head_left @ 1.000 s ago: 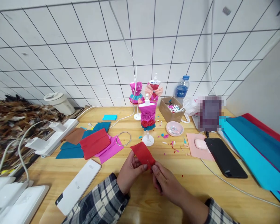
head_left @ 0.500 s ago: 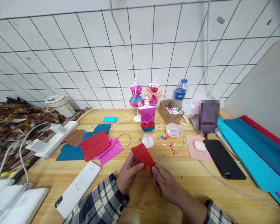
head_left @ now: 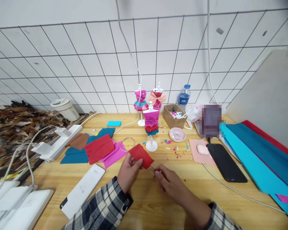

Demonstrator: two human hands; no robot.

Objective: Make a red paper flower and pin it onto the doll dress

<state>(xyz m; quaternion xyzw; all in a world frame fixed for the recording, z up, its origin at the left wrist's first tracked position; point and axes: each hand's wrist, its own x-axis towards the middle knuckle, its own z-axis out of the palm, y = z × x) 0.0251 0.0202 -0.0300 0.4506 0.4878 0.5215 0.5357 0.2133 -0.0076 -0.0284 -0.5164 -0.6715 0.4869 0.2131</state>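
Note:
My left hand (head_left: 129, 171) pinches a small red piece of crepe paper (head_left: 141, 155) between thumb and fingers above the table. In my closed right hand (head_left: 169, 182) is a pair of small scissors (head_left: 153, 168), mostly hidden by the fingers. Their thin metal tips point at the paper's lower right corner; whether they touch it I cannot tell. Just beyond the hands stands a mini dress form (head_left: 151, 119) in a magenta, red and teal paper dress. Behind it are two more dress forms (head_left: 157, 97) with paper outfits.
Folded red paper (head_left: 99, 148), with teal, magenta and brown pieces, lies left beside a metal ring (head_left: 127, 144). A white phone-like device (head_left: 84, 190) is nearer me. Rightward are a bead bowl (head_left: 177, 134), cardboard box (head_left: 174, 119), paper scraps, black phone (head_left: 227, 162) and cable.
The red paper has moved slightly left with my left hand. My right hand has drawn away from its corner, so the scissor tips now show. The view has tilted up a little.

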